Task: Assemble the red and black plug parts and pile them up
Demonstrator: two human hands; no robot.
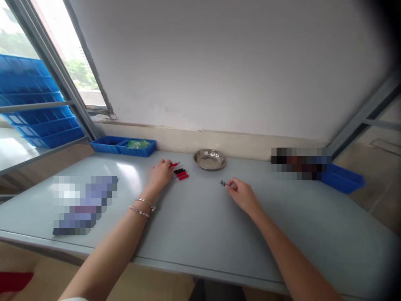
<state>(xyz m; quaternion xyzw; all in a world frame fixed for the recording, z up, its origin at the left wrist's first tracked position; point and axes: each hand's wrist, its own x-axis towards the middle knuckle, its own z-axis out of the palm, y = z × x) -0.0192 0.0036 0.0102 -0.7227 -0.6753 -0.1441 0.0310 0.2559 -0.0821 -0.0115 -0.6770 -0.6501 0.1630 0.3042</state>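
Note:
My left hand [162,172] is closed in a pinch on a slim red piece with a pointed metal tip [174,164]. Just right of that hand, a black piece [179,171] and two red pieces [183,176] lie side by side on the grey table [200,225]. My right hand [240,193] has thumb and fingers pinched together at a few small dark grey metal parts [222,182]. Whether one of these is between its fingertips is too small to tell. Behind and between both hands sits a shallow round steel dish [209,160].
Two blue bins [138,150] stand at the back left, one with green-tinted bags inside. Another blue bin [343,177] is at the back right beside a blurred-out patch. A pixelated flat item [87,205] lies on the left. Stacked blue trays [37,104] stand beyond the metal frame.

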